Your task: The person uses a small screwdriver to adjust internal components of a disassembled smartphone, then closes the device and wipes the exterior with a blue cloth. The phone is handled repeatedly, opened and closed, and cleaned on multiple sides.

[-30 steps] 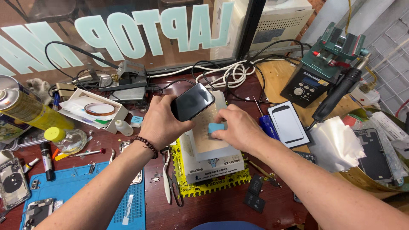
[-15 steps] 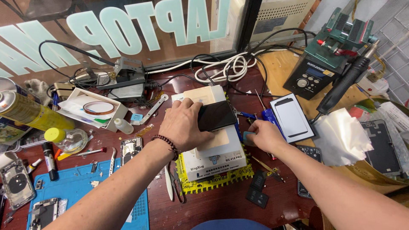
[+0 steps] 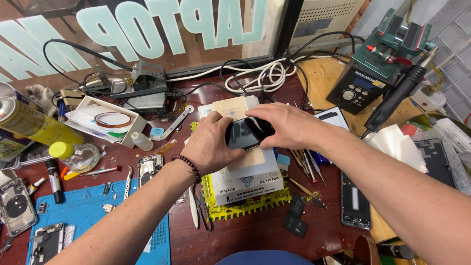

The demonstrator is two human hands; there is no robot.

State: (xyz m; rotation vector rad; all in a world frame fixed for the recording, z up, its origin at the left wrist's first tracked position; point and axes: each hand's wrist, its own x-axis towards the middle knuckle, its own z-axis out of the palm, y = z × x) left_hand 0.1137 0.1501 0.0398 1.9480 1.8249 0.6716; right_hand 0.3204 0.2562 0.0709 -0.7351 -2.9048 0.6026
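A black phone [image 3: 245, 133] lies flat on the pad of a white heating-plate box [image 3: 248, 179] in the middle of the bench. My left hand [image 3: 211, 147] grips its left end with thumb and fingers. Over its top right corner rests my right hand [image 3: 287, 125], fingers pressing the phone's upper edge. The box stands on a yellow notched mat [image 3: 245, 208]. A small light-blue block [image 3: 283, 159] lies just right of the box, partly under my right wrist.
A blue work mat [image 3: 98, 216] with phone parts lies front left. Tweezers and drivers [image 3: 309, 169] sit right of the box, a phone frame [image 3: 354, 201] beyond. A soldering station [image 3: 373, 73] stands back right, a tape tray [image 3: 110, 120] and yellow spray can [image 3: 29, 125] at left.
My left hand lowered the raised phone onto the box's pad. My right hand left the light-blue block beside the box and came onto the phone.
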